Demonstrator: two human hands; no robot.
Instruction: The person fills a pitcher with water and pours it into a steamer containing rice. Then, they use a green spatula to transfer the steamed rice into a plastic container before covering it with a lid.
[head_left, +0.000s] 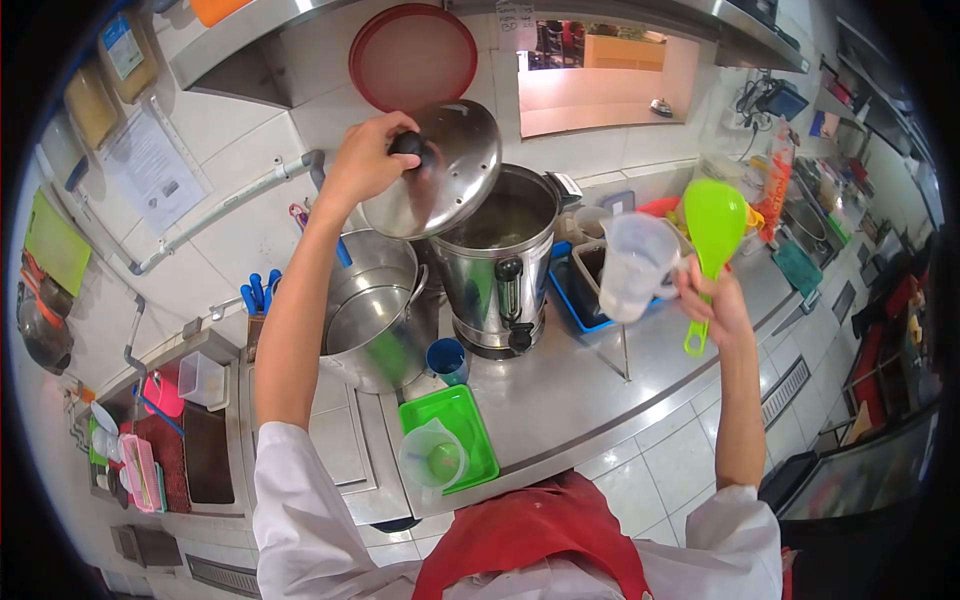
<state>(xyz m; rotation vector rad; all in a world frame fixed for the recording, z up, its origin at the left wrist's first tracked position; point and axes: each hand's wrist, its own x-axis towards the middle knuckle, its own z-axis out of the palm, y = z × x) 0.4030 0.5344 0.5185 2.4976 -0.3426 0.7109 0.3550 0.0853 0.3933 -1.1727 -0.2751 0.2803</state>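
Observation:
My left hand (pixel 377 160) grips the black knob of a shiny metal lid (pixel 462 160), which is tilted over the left side of an open steel hot-water urn (pixel 495 262). Inside the urn the contents look dark. In my right hand (pixel 722 300) are a translucent plastic jug (pixel 636 262), held by its handle, and a lime-green rice paddle (pixel 714 215) with its broad end up. Both are raised over the counter to the right of the urn. A large steel pot (pixel 370 310) stands uncovered left of the urn.
A blue cup (pixel 447 360) and a green tray (pixel 482 440) holding a clear jug (pixel 432 455) are in front of the urn. A blue tray (pixel 566 290) with containers sits to its right. The sink (pixel 209 455) is far left; a range hood (pixel 240 50) overhangs the wall.

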